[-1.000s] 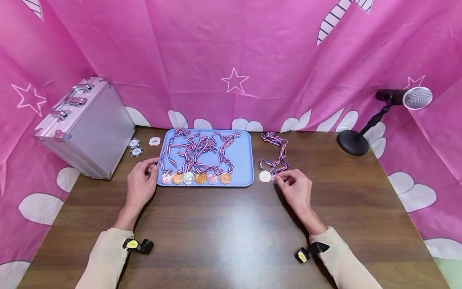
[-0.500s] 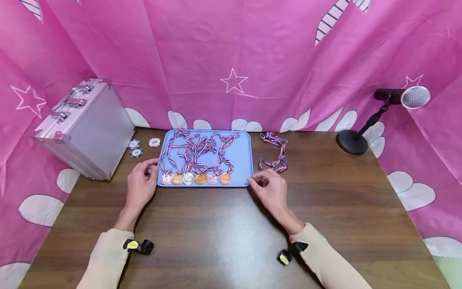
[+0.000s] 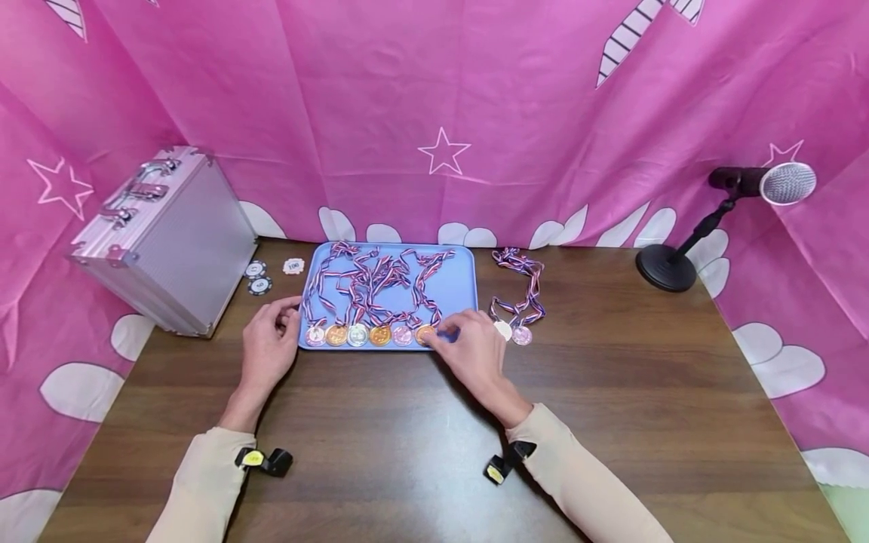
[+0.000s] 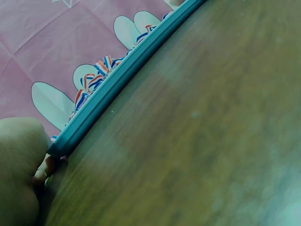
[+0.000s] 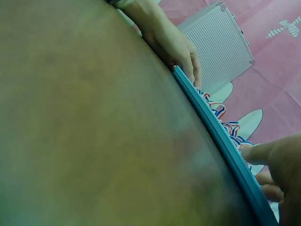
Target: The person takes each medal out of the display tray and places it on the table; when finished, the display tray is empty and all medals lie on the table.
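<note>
A light blue tray (image 3: 458, 286) holds several medals in a row along its near side, their striped ribbons (image 3: 387, 279) tangled behind them. My left hand (image 3: 270, 337) grips the tray's left edge; in the left wrist view the thumb (image 4: 21, 141) lies at the tray's corner. My right hand (image 3: 475, 351) reaches over the near right part of the tray, thumb and forefinger tips pinching the rightmost orange-bronze medal (image 3: 424, 333). Right of the tray lie a silver-white medal (image 3: 503, 329), partly covered by my right hand, and a pink medal (image 3: 522, 335), with ribbons (image 3: 532, 286) behind.
A silver case (image 3: 176, 241) stands at the left, with dark poker chips (image 3: 259, 285) and a white-and-orange chip (image 3: 293, 266) beside it. A microphone on a stand (image 3: 668, 268) is at the back right of the wooden table (image 3: 366, 452). A pink curtain (image 3: 380, 113) hangs behind.
My right hand has moved left from the pink medal beside the tray, past the tray's near right corner, to the rightmost medal on it. My left hand stays at the tray's left edge.
</note>
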